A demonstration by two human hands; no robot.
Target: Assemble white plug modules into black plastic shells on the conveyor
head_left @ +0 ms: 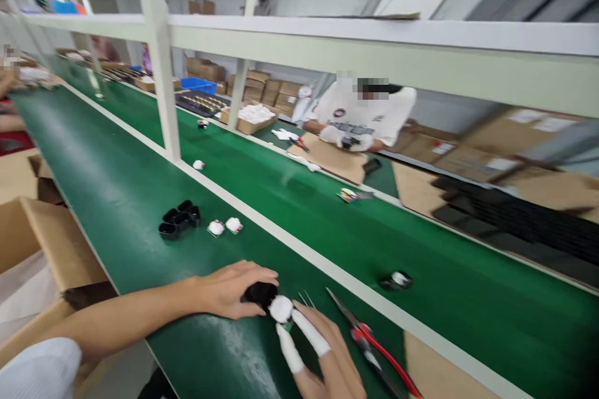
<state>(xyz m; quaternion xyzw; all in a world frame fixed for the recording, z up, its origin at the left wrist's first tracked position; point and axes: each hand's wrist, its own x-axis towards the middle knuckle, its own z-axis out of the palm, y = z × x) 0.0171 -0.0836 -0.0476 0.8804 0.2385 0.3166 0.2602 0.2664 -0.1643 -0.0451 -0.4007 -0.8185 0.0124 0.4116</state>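
1. A factory assembly workshop, by its long green bench (112, 149) with a green lane (299, 199) alongside.
2. A white shelf (327, 43) on posts (156, 62) spans the line.
3. Another person (369, 112) handles a small part across the lane, in white gloves (333, 135).
4. Alike small pieces recur: black cups (168, 230), white parts (216, 228).
5. Pliers (369, 346) lie on the bench.
6. Cartons (491, 137) crowd the far side; a blue bin (199, 85) stands near a loaded tray (187, 101).

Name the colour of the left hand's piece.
The piece is black; it shows best in the head view.
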